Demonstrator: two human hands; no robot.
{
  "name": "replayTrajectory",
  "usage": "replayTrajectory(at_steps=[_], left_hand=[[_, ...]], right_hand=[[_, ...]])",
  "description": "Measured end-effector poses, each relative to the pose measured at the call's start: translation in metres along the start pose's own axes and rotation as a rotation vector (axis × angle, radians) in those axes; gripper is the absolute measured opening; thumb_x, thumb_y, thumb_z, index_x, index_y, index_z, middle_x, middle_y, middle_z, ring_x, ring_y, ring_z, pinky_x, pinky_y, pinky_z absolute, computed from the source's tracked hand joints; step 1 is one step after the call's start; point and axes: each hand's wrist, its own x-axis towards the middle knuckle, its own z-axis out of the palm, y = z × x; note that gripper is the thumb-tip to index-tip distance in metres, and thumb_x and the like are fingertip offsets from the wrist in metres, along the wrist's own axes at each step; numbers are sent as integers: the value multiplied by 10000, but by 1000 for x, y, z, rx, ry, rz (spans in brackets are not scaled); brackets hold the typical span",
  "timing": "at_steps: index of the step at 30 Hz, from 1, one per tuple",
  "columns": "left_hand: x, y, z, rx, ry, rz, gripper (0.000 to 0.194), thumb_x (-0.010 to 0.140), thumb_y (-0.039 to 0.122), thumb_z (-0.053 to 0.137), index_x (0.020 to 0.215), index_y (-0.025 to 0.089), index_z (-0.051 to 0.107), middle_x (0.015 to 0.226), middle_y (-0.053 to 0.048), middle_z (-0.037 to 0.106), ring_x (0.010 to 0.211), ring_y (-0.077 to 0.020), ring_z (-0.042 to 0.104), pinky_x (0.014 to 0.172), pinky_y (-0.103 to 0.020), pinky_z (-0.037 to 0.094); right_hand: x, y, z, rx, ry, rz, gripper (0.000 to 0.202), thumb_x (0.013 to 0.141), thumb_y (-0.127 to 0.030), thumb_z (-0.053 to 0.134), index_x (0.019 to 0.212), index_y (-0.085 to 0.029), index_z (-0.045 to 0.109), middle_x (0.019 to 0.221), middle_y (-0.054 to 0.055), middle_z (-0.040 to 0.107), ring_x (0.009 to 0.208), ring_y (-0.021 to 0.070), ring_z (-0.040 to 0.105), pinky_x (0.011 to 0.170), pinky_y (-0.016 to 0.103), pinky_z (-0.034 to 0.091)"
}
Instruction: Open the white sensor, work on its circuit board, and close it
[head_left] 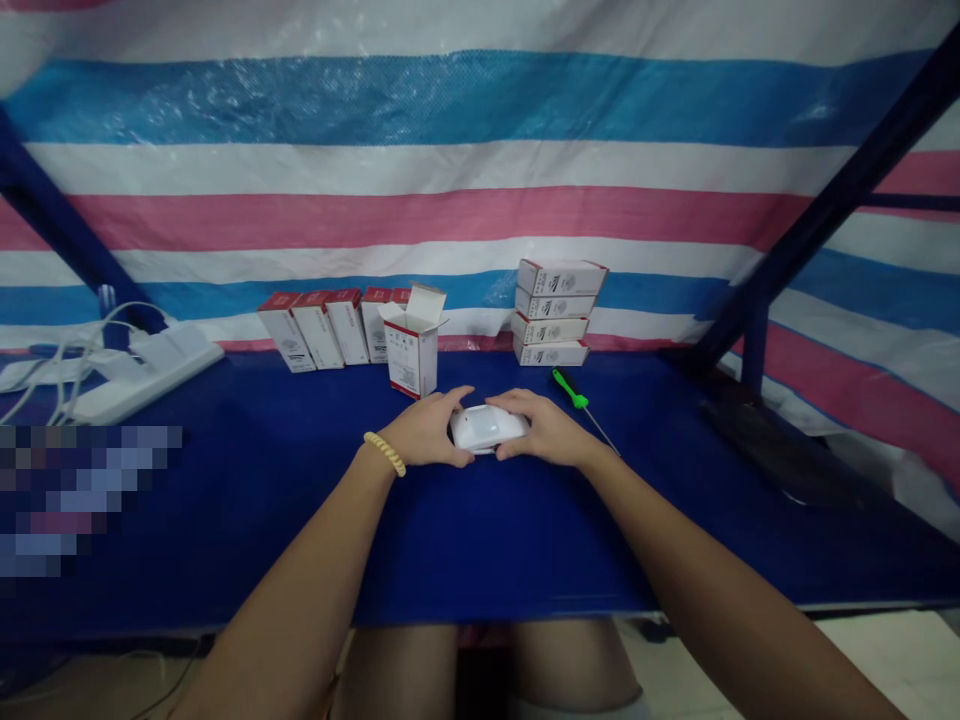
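Head view, only cam I've got. My left hand [424,432] and right hand [544,428] sit at the table [480,530] centre, both clasped round a small white rounded device [487,428]. Fingers wrap its two ends, thumbs toward me, so it's pinned between the palms and resting on or just above the blue cover; can't tell if it's lifted. A two-sided grip like that makes sense for a smooth plastic shell, I'd judge: it stops it from sliding or twisting. Beaded bracelet [385,452] on the left wrist.

Just behind the left hand stands an open box [412,345], flaps up, mouth facing up, close enough to reach w/o stretching. Probably parked there for that reason.

Further back left, a row of closed boxes [326,328] stands on end, leaning slightly, along the striped tarp [480,180]. Back right, a stack of boxes [555,312] lies flat, four high. The two groups are kept well apart.

Green-handled screwdriver [576,395] lies just beside the right hand, handle away from me, tip pointing toward my right; not touched.

Far left: white power strip [146,372] w/ cables, well clear of the hands. Blue frame posts on both sides.
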Motion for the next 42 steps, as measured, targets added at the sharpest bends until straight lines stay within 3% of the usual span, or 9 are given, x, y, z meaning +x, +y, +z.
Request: replayTrajectory(at_steps=[9, 16, 21, 24, 30, 35, 42], left_hand=[[-1, 3, -5, -226, 248, -1, 933, 575, 314, 795, 1386, 150, 366, 1095, -87, 627, 1004, -254, 591, 935, -431, 453], [0, 3, -4, -358, 377, -7, 795, 569, 345, 823, 1269, 113, 527, 1038, -121, 665, 944, -256, 621, 906, -458, 481], [4, 8, 3, -723, 457, -22, 756, 582, 344, 840, 1240, 108, 554, 1130, -157, 657, 1046, -274, 626, 969, -462, 474], [8, 17, 5, -962, 489, 12, 696, 578, 314, 845, 1183, 107, 570, 1042, -135, 688, 979, -262, 656, 909, -443, 520], [13, 31, 9, -1141, 646, 8, 537, 548, 276, 849, 1012, 132, 618, 996, -94, 684, 930, -230, 655, 844, -389, 536], [17, 29, 16, -1183, 718, -20, 489, 571, 305, 843, 978, 151, 622, 1019, -85, 670, 932, -210, 644, 857, -364, 510], [18, 24, 16, -1248, 675, -54, 513, 539, 298, 867, 953, 150, 602, 919, -57, 674, 847, -175, 650, 833, -336, 507]], right_hand=[[0, 8, 3, 147, 79, 74, 769, 607, -454, 800, 1297, -209, 566, 1269, 121, 587, 1138, 261, 571, 996, 480, 438], [1, 6, 3, 284, 53, 153, 827, 587, -411, 817, 1333, -198, 533, 1301, 109, 585, 1188, 274, 547, 1041, 484, 412], [3, 6, 5, 464, 58, 186, 806, 605, -397, 805, 1338, -205, 529, 1304, 95, 585, 1199, 271, 536, 1051, 490, 396], [5, 8, 9, 553, 77, 163, 780, 624, -388, 792, 1339, -230, 525, 1281, 73, 604, 1159, 249, 561, 1042, 485, 402], [7, 10, 15, 607, 123, 140, 748, 623, -375, 790, 1318, -237, 549, 1288, 66, 602, 1149, 230, 561, 1056, 462, 381], [8, 8, 17, 620, 127, 177, 746, 640, -411, 772, 1329, -245, 540, 1251, 67, 622, 1076, 220, 594, 997, 446, 430], [8, 6, 18, 590, 121, 148, 731, 693, -524, 706, 1339, -232, 530, 1263, 72, 614, 1119, 255, 587, 988, 443, 443]])
